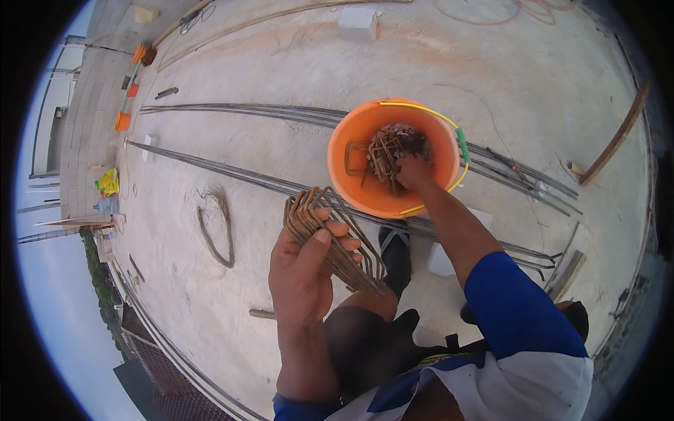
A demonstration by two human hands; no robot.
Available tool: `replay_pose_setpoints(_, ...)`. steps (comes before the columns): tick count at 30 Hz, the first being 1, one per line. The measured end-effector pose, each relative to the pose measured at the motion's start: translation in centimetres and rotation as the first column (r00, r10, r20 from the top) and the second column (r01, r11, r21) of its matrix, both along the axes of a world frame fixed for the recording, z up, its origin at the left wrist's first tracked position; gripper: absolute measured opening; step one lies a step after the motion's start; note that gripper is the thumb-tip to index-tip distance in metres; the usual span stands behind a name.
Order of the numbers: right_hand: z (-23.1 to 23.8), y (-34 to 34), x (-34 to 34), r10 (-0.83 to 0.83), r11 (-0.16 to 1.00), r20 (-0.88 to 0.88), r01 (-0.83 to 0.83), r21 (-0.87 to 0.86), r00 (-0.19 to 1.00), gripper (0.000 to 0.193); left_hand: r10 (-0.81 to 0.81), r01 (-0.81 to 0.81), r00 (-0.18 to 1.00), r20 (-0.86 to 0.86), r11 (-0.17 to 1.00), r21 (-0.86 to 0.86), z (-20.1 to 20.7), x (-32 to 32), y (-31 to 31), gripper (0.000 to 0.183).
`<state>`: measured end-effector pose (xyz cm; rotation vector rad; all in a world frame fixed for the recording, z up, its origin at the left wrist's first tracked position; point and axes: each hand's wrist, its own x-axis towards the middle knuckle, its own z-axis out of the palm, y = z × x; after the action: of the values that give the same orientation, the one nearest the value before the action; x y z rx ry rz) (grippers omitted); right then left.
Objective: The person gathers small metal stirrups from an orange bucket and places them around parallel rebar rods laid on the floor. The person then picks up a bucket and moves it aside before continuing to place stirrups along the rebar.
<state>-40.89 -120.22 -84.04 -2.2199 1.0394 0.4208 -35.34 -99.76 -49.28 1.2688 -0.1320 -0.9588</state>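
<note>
We look down at a pale concrete floor (281, 70), its edges bent round by the lens. A grey block wall (91, 126) borders its upper left, pale pipes (168, 358) follow its lower left edge, and a curved wooden plank (618, 133) leans near its right edge. The widest stretch of concrete lies between the upper edge, where a white block (358, 24) sits, and the first long bundle of steel bars (239, 109). A second bundle (232, 168) runs nearer us, slanting from the left side toward the lower right. Between that one and the lower left edge, a loop of thin wire (226, 210) lies on the concrete.

An orange bucket (444, 151) with a yellow handle and green grip (463, 144) stands right of the floor's middle, across the lines of the bars, just beyond our foot (397, 256).

Our left hand (302, 266) is raised in front of the bucket's near left side, fingers closed round a stack of rusty bent steel frames (344, 263); the thumb presses the near face and the fingertips curl through the frames. Our right hand (413, 172) reaches over the bucket's rim, in among more rusty frames (382, 158). Its fingers are partly hidden, so we cannot tell how wide they are or whether they grip one.
</note>
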Motion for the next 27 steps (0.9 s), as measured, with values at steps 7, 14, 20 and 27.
replay_pose_setpoints(7,2.8,-0.1,-0.9,-0.321,0.947,0.408,0.295,0.127,0.855,0.036,-0.003,0.004,0.999,0.037,1.000,-0.009,-0.1,-0.6,-0.2,0.026)
replay_pose_setpoints(14,9.5,-1.5,-2.4,-0.544,0.819,0.588,0.226,0.527,0.599,0.026,-0.046,0.044,0.996,0.072,0.998,0.039,0.6,-1.7,-1.3,0.026)
replay_pose_setpoints(20,13.7,-1.8,-3.8,-0.575,0.744,0.588,0.064,0.665,0.569,0.031,-0.071,0.070,0.994,0.086,0.997,0.008,0.5,-2.1,-1.7,0.025)
replay_pose_setpoints(27,16.4,1.0,-4.0,-0.315,0.946,0.666,0.169,0.276,0.676,0.039,-0.077,0.075,0.992,0.101,0.997,0.020,0.5,-2.5,-1.7,0.026)
